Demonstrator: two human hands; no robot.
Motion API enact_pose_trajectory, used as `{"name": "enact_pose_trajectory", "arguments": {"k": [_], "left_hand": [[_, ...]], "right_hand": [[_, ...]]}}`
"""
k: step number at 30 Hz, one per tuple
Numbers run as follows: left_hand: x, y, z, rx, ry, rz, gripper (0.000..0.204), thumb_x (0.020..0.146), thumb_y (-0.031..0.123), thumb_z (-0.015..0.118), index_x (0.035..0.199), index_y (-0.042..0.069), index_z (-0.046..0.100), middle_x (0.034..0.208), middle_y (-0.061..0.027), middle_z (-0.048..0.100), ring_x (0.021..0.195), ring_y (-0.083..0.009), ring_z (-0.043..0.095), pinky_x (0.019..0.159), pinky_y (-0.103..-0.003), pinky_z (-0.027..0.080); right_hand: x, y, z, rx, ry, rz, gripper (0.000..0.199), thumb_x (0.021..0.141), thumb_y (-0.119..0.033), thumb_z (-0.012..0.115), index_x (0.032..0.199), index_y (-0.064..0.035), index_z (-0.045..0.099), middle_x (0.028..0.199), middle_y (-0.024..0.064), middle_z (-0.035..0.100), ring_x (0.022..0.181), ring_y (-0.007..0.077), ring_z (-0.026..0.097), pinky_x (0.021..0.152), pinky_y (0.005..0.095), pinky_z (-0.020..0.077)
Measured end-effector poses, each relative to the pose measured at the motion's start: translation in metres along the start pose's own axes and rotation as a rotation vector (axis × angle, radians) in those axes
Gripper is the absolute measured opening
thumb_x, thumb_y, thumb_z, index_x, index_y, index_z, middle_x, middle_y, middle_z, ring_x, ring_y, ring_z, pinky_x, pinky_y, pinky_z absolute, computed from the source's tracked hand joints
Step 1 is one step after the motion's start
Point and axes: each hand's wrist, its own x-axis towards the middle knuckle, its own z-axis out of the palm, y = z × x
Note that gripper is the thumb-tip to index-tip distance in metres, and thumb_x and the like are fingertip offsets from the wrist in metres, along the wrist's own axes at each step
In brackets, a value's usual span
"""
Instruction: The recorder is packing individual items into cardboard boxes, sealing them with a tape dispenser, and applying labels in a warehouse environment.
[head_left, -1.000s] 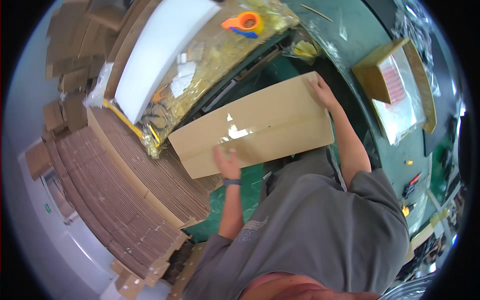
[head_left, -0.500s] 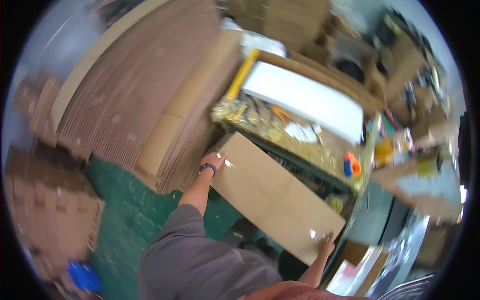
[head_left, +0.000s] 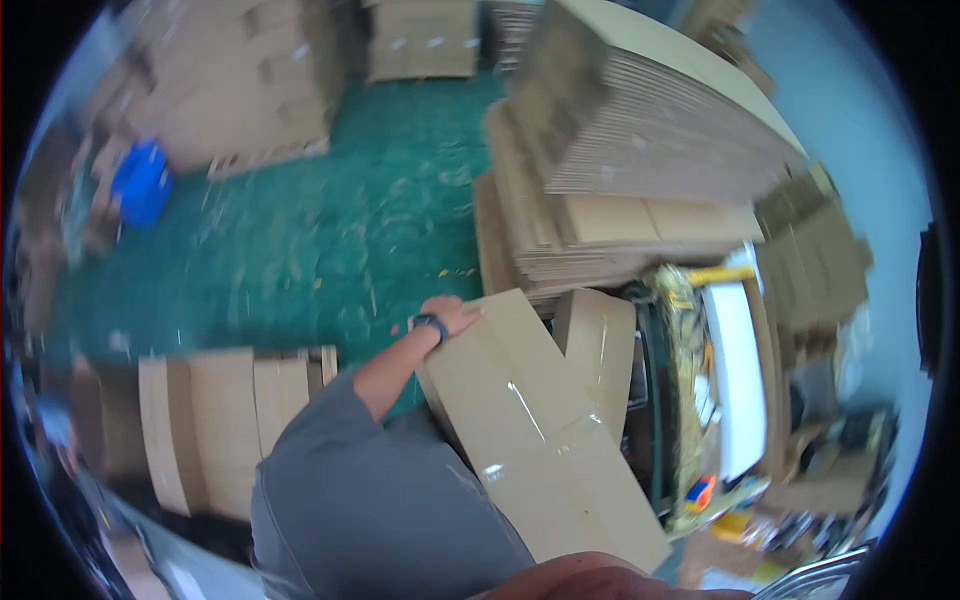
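A long taped cardboard box point(head_left: 525, 400) slants across in front of my body. My left hand point(head_left: 450, 315), with a dark band at the wrist, grips its far left end, fingers bent over the edge. My right hand is out of sight; the near end of the box runs to the lower edge of the view. Just beyond it, a second narrower cardboard box point(head_left: 603, 345) stands against the workbench side, partly covered by the first.
Tall stacks of flattened cardboard point(head_left: 670, 130) rise at the far right. The workbench point(head_left: 682, 400) holds a white panel point(head_left: 735, 380) and an orange-blue tape dispenser point(head_left: 702, 492). At the left are an opened carton point(head_left: 225, 420), a blue bin point(head_left: 143, 183) and stacked boxes point(head_left: 240, 80) beyond green floor.
My view has swung left, so bench and cardboard stacks now sit farther right. My left hand is still on a box end; my right hand has left the picture. A second box now shows.
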Motion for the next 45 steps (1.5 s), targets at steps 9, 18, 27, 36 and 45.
{"name": "enact_pose_trajectory", "arguments": {"k": [9,18,27,36,45], "left_hand": [[-0.017,-0.291,-0.076,-0.407,0.111,-0.403,0.088,0.09,0.079,0.048,0.112,-0.001,0.077,0.116,-0.0246,0.074,0.112,-0.0389,0.071,0.096,-0.047,0.056],[-0.171,-0.543,-0.034,-0.861,0.324,-1.107,0.09,0.086,0.084,0.05,0.12,0.005,0.076,0.124,-0.0205,0.073,0.12,-0.0356,0.069,0.102,-0.045,0.054],[-0.409,-0.607,0.004,-0.891,0.629,-1.776,0.094,0.085,0.087,0.045,0.124,0.007,0.075,0.12,-0.0204,0.075,0.116,-0.0368,0.07,0.1,-0.045,0.054],[-0.621,-0.598,0.008,-0.21,1.026,-2.241,0.086,0.089,0.076,0.058,0.145,0.01,0.057,0.146,-0.0187,0.058,0.139,-0.0328,0.052,0.12,-0.058,0.031],[-0.331,-0.538,0.201,-1.01,0.736,-2.302,0.102,0.081,0.057,0.08,0.161,0.015,0.034,0.165,-0.0213,0.035,0.153,-0.0388,0.031,0.122,-0.059,0.03]], "right_hand": [[0.023,-0.29,0.328,-0.438,-0.629,-0.245,0.073,0.107,-0.061,0.041,0.146,-0.0017,0.054,0.143,0.0181,0.059,0.126,0.0322,0.061,0.105,0.0469,0.0491],[-0.084,-0.394,0.731,-0.854,-1.171,-0.238,0.073,0.108,-0.061,0.039,0.151,-0.0035,0.049,0.149,0.0182,0.055,0.129,0.0329,0.058,0.108,0.0469,0.0477],[-0.216,-0.255,1.012,-1.058,-1.702,-0.011,0.073,0.108,-0.061,0.037,0.156,-0.0053,0.043,0.154,0.0182,0.05,0.133,0.0337,0.055,0.111,0.047,0.0463],[-0.396,-0.014,1.068,-1.778,-1.743,0.396,0.075,0.109,-0.06,0.034,0.162,-0.0066,0.031,0.16,0.0167,0.046,0.146,0.0324,0.047,0.122,0.0471,0.0354],[-0.443,0.141,1.132,-1.792,-2.202,-1.332,0.076,0.095,-0.029,0.074,0.153,0.0067,0.04,0.115,0.0195,0.075,0.103,0.0277,0.072,0.095,0.0396,0.0546]]}}
